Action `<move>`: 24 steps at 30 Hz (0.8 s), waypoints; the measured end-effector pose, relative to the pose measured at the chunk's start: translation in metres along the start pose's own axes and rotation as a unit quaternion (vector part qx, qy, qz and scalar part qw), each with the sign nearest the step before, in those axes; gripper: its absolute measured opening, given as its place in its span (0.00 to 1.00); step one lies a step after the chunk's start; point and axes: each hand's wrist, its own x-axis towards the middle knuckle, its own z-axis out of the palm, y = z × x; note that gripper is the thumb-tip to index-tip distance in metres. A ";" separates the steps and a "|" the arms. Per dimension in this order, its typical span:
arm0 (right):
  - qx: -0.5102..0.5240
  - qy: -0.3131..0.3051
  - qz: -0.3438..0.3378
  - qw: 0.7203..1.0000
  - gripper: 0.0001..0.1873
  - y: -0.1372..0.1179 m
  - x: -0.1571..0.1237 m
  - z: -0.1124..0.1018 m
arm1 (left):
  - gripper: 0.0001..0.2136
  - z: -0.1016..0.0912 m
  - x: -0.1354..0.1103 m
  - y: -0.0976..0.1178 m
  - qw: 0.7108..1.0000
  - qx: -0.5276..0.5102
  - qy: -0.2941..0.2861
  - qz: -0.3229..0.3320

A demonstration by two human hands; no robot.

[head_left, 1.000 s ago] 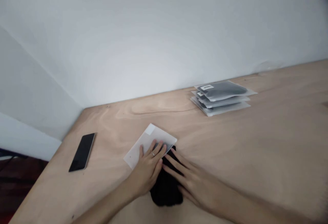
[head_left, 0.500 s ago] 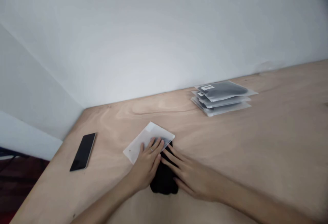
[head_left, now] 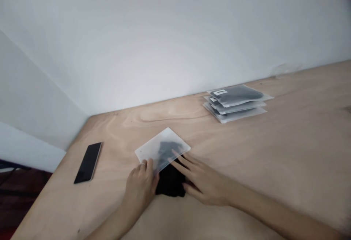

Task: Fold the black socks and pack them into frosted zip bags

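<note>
A frosted zip bag [head_left: 156, 147] lies at an angle on the wooden table, its mouth towards me. A folded black cloth item [head_left: 170, 181] sits partly inside it; the inner part shows grey through the plastic, and the rest sticks out at the near side. My left hand [head_left: 142, 177] pinches the left corner of the bag's mouth, thumb below and fingers above. My right hand [head_left: 199, 179] has its fingers spread and stretched out over the black cloth, fingertips at the bag's opening. What exactly the cloth item is, I cannot tell.
A stack of several frosted bags [head_left: 237, 99] with dark contents and white labels stands at the back right, near the wall [head_left: 164, 42]. A black phone [head_left: 88, 163] lies on the left of the wooden table [head_left: 263, 152], close to its left edge.
My left hand has moved left from the top of the bag to its mouth's corner and gripped it. More of the black cloth is inside the bag. My right hand stays on the cloth.
</note>
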 end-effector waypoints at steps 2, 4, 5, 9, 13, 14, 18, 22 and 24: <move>0.018 -0.033 -0.017 0.999 0.45 -0.005 0.001 -0.005 | 0.10 -0.005 -0.003 0.004 0.998 0.010 -0.068 -0.012; 0.011 -0.037 -0.023 0.999 0.44 -0.009 0.005 -0.003 | 0.11 -0.010 -0.002 0.009 0.994 -0.002 -0.109 -0.002; 0.002 -0.027 -0.018 0.999 0.43 -0.011 0.007 -0.001 | 0.11 -0.011 0.000 0.011 0.993 -0.013 -0.116 0.003; -0.032 0.031 0.014 0.999 0.37 -0.012 0.017 0.013 | 0.09 -0.017 0.005 0.015 0.991 -0.049 -0.122 0.002; -0.067 0.089 0.062 0.992 0.36 -0.001 0.027 0.026 | 0.09 -0.021 0.005 0.017 0.990 -0.046 -0.135 -0.016; -0.071 0.097 0.073 0.990 0.36 0.002 0.030 0.029 | 0.10 -0.022 0.004 0.018 0.990 -0.052 -0.132 -0.014; -0.073 0.103 0.093 0.988 0.31 0.007 0.044 0.036 | 0.12 -0.024 0.003 0.028 0.990 -0.089 -0.102 0.027; -0.059 0.093 0.085 0.990 0.27 0.000 0.047 0.028 | 0.13 -0.027 0.006 0.038 0.994 -0.059 -0.078 0.040; -0.042 0.085 0.065 0.993 0.31 -0.003 0.038 0.020 | 0.13 -0.026 0.009 0.036 0.997 -0.036 -0.061 0.036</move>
